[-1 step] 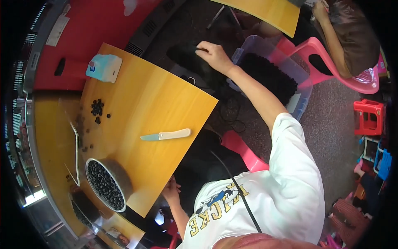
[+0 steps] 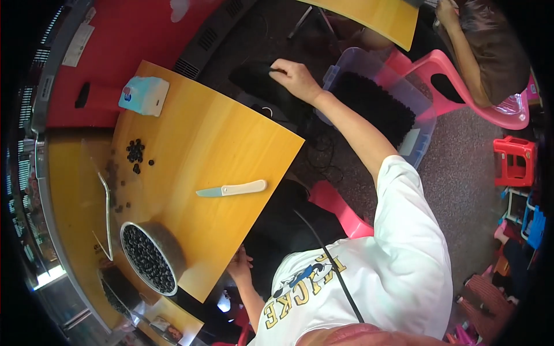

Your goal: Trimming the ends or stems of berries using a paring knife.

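Observation:
My right hand [image 2: 297,81] reaches out beyond the table's far edge. Its thumb and fingers are pinched together on a dark, soft-looking black thing [image 2: 249,81], which blends into the shadowed floor; its kind is unclear. Low by the table's near edge, my left hand [image 2: 240,262] has curled fingers, partly hidden by the edge; what they hold cannot be made out. A paring knife [image 2: 232,188] with a cream handle lies on the wooden table [image 2: 213,144]. A metal bowl [image 2: 173,248] is full of small glossy black round pieces [image 2: 147,258].
Several loose black pieces [image 2: 135,151] and a blue-white soft pack [image 2: 144,96] lie on the table beside a reflective panel. Under my right forearm stands a clear plastic tub [image 2: 424,135] of black pieces. Beyond are a pink chair [image 2: 508,119], a seated person [image 2: 490,57] and a red stool [image 2: 515,161].
My right hand and the black thing at its fingers have shifted very slightly to the left. Otherwise the view barely differs.

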A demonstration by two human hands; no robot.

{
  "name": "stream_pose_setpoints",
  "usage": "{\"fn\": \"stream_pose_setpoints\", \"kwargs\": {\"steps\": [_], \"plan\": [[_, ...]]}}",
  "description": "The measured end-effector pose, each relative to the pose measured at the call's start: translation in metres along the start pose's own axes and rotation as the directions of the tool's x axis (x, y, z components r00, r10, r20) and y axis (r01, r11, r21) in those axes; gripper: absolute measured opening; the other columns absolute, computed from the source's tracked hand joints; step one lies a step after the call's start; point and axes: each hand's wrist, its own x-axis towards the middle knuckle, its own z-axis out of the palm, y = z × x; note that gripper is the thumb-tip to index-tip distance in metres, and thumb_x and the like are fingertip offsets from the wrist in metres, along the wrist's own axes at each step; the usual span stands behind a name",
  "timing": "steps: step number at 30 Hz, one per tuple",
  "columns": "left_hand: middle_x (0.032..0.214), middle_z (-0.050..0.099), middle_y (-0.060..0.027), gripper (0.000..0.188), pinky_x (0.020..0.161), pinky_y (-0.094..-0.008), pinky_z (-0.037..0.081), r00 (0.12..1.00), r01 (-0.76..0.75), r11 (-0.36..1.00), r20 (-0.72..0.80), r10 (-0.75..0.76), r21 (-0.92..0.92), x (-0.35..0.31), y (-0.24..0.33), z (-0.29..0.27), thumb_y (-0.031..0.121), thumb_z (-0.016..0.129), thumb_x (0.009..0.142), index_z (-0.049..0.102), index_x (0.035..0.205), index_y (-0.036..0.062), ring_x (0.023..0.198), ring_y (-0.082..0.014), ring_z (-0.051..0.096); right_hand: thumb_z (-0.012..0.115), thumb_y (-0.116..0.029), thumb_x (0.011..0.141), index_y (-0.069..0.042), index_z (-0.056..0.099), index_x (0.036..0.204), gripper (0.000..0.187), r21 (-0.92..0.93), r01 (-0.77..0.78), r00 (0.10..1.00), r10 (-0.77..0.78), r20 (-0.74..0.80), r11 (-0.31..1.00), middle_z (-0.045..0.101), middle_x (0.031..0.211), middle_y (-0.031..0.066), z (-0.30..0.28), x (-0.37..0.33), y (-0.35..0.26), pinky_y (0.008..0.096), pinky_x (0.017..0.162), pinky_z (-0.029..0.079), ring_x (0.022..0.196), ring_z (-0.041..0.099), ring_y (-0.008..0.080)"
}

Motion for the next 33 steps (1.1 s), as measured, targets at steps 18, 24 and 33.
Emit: {"fn": "stream_pose_setpoints", "kwargs": {"steps": [18, 24, 33], "plan": [[0.070, 0.062, -0.0053, 0.013, 0.037, -0.0192, 0.040, 1.000, 0.018, 1.000, -0.024, -0.018, 0.008, 0.000, 0.004, 0.001, 0.005, 0.059, 0.090, 0.063, 0.102, 0.0000, 0.048, -0.0093, 0.056, 0.065, -0.011, 0.081, -0.004, 0.061, 0.090, 0.012, -0.241, 0.221, 0.975, -0.210, 0.074, 0.945, 0.064, 0.085, 0.0130, 0.059, -0.042, 0.029, 0.0371, 0.065, 0.052, 0.079, 0.064, 0.0304], [0.067, 0.061, -0.0048, 0.014, 0.037, -0.0165, 0.035, 0.999, -0.031, 0.999, -0.044, 0.030, -0.033, -0.004, 0.005, 0.003, 0.006, 0.058, 0.092, 0.066, 0.100, -0.0006, 0.046, -0.0049, 0.051, 0.062, -0.019, 0.084, -0.007, 0.061, 0.097, 0.018, -0.329, 0.128, 0.983, -0.075, 0.170, 0.936, 0.065, 0.091, 0.0120, 0.065, -0.047, 0.034, 0.0388, 0.069, 0.052, 0.083, 0.065, 0.0305], [0.066, 0.061, -0.0066, 0.021, 0.044, -0.0208, 0.040, 0.999, 0.021, 0.998, -0.032, -0.022, -0.052, -0.014, 0.019, -0.008, 0.011, 0.057, 0.092, 0.065, 0.107, -0.0016, 0.050, -0.0085, 0.052, 0.059, -0.035, 0.088, -0.004, 0.061, 0.119, 0.044, -0.331, -0.081, 0.947, 0.176, 0.268, 0.940, 0.061, 0.119, 0.0184, 0.042, -0.025, 0.020, 0.0409, 0.095, 0.045, 0.113, 0.056, 0.0338]]}}
